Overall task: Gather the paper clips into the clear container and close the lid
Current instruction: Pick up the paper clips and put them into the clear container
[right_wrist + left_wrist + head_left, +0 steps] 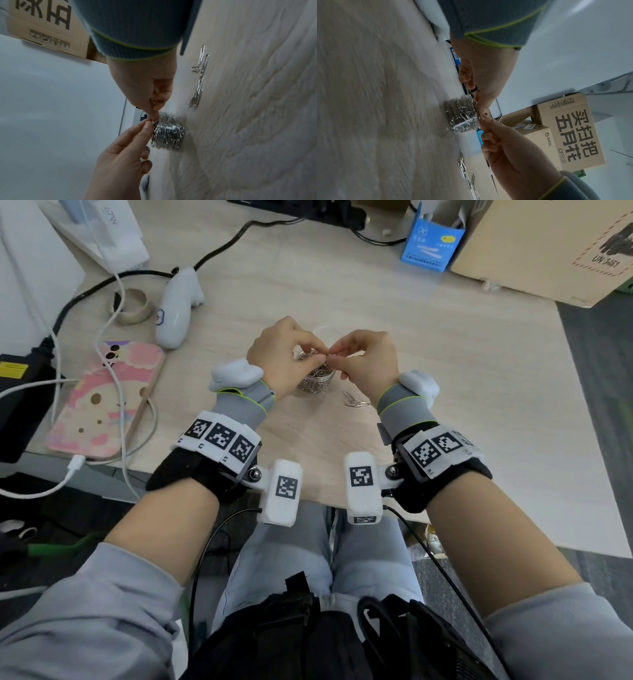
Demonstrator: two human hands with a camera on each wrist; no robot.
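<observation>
Nearest, a few loose paper clips (356,403) lie on the wooden table (445,378), just on the near side of the right hand (368,361) and short of the clear container (317,378); the right wrist view shows them strung out in a short line on the wood (199,81). Just beyond them the container stands upright on the table, packed with silvery clips up to about its rim, between the two wrists. Both hands meet directly above its open mouth. The left hand (279,350) has thumb and forefinger drawn together in a pinch, the other fingers curled; the right hand pinches in the same way, its fingertips touching those of the left. Between the fingertips sits a small tangle of clips (154,122) at the top of the heap, and each hand seems to have hold of it, though how many clips are in the pinch cannot be made out. Behind the container a pale round edge, possibly the lid (322,332), peeks out past the hands. To the left lie a phone in a pink case (106,398) with a white cable plugged in, a white controller (176,309) and a roll of tape (133,306). Farthest off stand a blue box (433,242) and a cardboard box (548,248).
</observation>
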